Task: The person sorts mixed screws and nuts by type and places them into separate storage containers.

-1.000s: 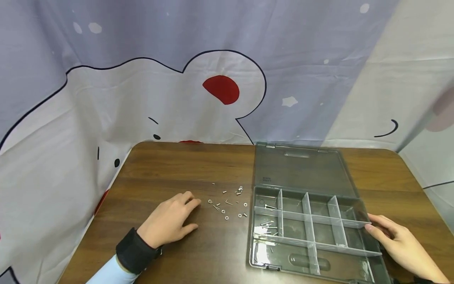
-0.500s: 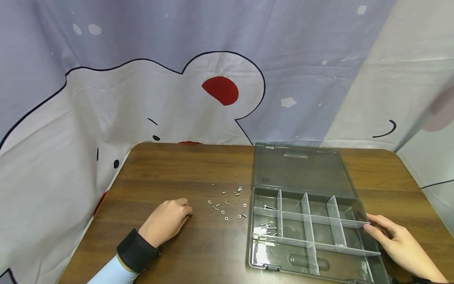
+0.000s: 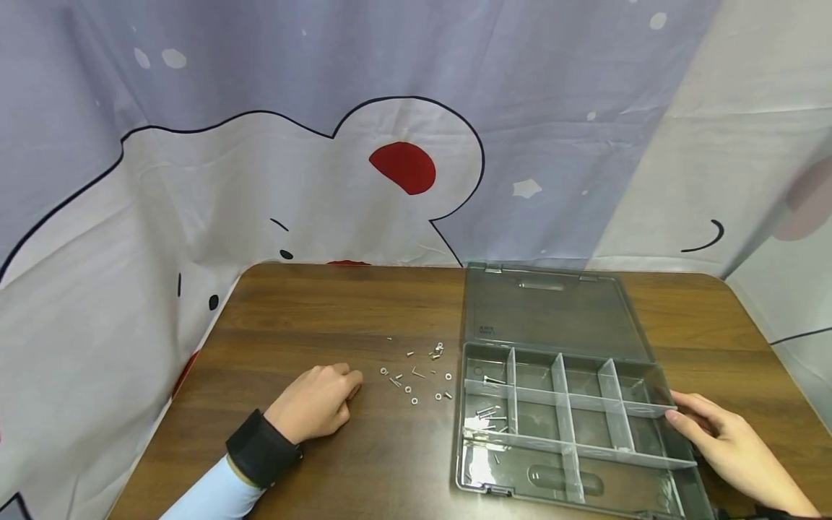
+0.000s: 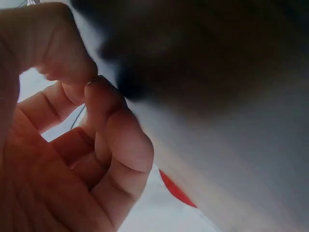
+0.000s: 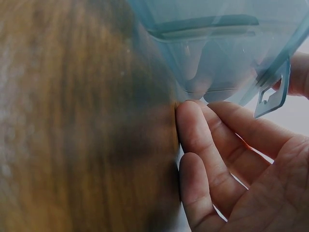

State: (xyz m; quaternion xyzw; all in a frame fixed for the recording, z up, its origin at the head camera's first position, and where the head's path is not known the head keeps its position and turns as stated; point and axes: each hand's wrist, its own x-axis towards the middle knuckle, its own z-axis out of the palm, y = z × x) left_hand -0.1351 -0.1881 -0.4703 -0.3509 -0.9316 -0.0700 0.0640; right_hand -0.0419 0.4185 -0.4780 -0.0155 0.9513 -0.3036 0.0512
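An open, smoky-clear compartment box (image 3: 598, 453) lies on the table, its lid (image 3: 552, 303) folded back. Several screws (image 3: 486, 414) sit in its left-hand compartments. My right hand (image 3: 734, 448) holds the box's right edge, thumb at the rim, fingers against the outer wall; the right wrist view shows those fingers (image 5: 195, 130) low beside the tabletop. Left of the box, small screws and nuts (image 3: 414, 401) lie scattered. My left hand (image 3: 315, 404) is just left of them, fingers curled. In the left wrist view thumb and index finger (image 4: 128, 140) meet; no held thing can be made out.
The brown wooden table (image 3: 312, 310) has rounded far corners. A printed curtain (image 3: 260, 166) hangs behind and to both sides. A latch (image 5: 273, 99) sticks out from the box near the right fingers. Thin dividers (image 3: 564, 404) stand up inside the box.
My left hand's fingers, spread one second ago, have curled in. It drew back left, then came slightly right again. The right hand and box stay in place.
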